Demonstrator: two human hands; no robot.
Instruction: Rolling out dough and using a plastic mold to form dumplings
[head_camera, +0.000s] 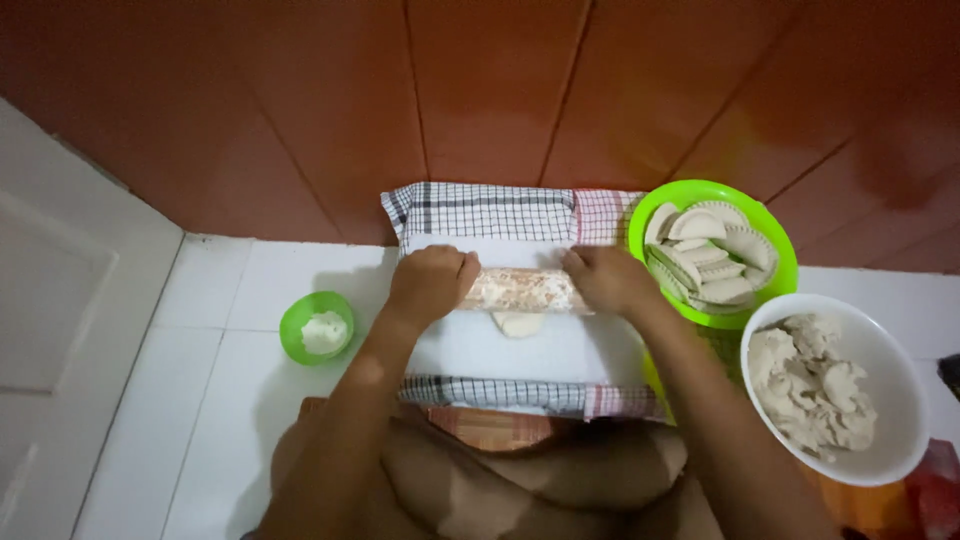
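- Nearest to the camera, two forearms reach forward over the person's brown lap.
- Left hand (430, 283) and right hand (605, 280) press, fingers curled, on the two ends of a rolling pin (522, 290).
- Between the hands, just under the pin, a small dough piece (519, 323) lies on the white board (520, 350), only partly flattened.
- Right of them, a white bowl (895, 440) holds raw dough scraps.
- Farther, a green bowl (782, 262) already holds many shaped pieces, so I judge the work well advanced.

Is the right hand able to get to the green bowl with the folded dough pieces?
Probably yes. The right hand rests on the rolling pin, and the green bowl of folded dough pieces sits just beside it on the same side. Nothing stands between them, though the hand would have to leave the pin first.
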